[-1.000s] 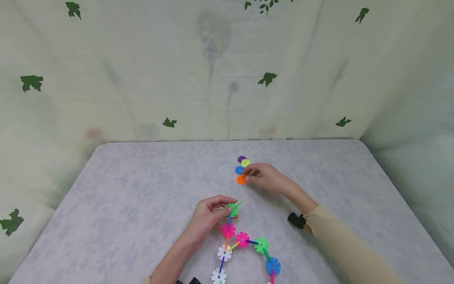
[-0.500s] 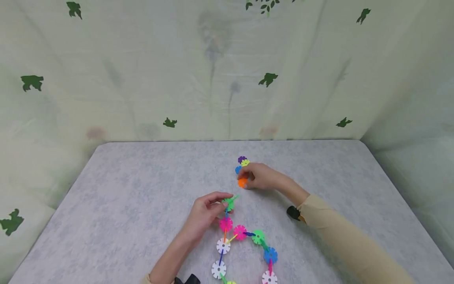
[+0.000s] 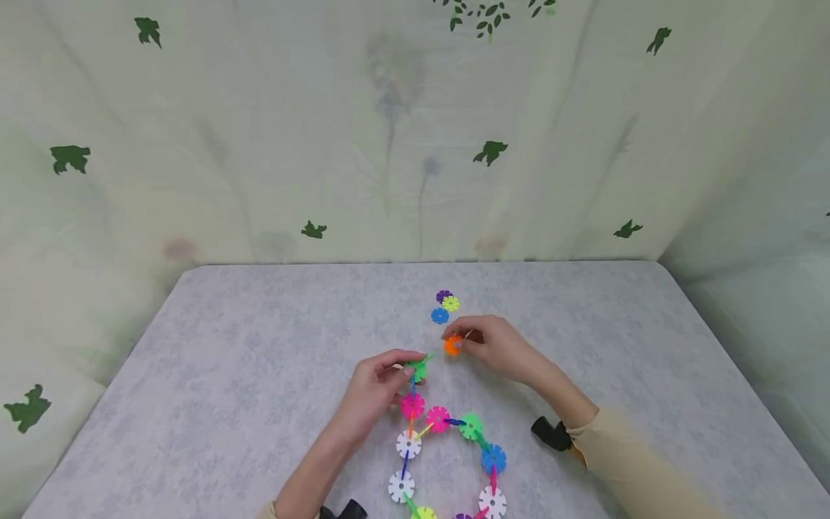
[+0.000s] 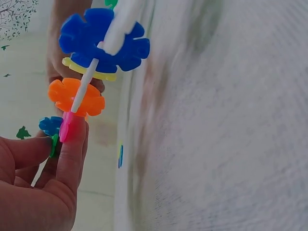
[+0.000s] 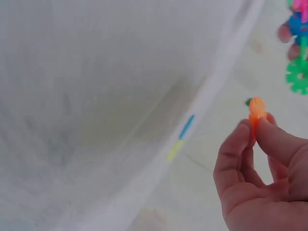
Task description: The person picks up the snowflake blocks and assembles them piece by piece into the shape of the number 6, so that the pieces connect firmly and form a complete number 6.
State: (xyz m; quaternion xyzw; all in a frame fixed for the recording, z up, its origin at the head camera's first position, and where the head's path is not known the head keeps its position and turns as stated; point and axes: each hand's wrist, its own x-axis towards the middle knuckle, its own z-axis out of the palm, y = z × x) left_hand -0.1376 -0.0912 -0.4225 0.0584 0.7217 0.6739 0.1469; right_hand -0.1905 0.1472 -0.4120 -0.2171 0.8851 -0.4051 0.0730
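My left hand point(image 3: 372, 395) pinches a green notched snowflake disc point(image 3: 418, 371) between thumb and fingers. It ends a chain of interlocked discs, with a blue one edge-on and a pink disc point(image 3: 412, 405) below it. The chain joins a ring of discs, such as a white disc point(image 3: 408, 444) and a blue disc point(image 3: 493, 458). In the left wrist view an orange disc point(image 4: 91, 102) of the chain shows near my fingers. My right hand point(image 3: 502, 349) pinches a loose orange disc point(image 3: 452, 346) by its edge, a short gap from the green one; it appears edge-on in the right wrist view point(image 5: 257, 108).
Beyond my hands, a purple disc point(image 3: 444, 296), a yellow disc point(image 3: 450, 303) and a blue disc point(image 3: 439, 316) lie close together on the grey table point(image 3: 292, 324). A pale curtain point(image 3: 259, 130) with green leaf shapes hangs behind the table's far edge.
My right hand has taken the orange disc away from beside the loose blue disc and brought it nearer to me. My left hand and the chain have shifted slightly forward.
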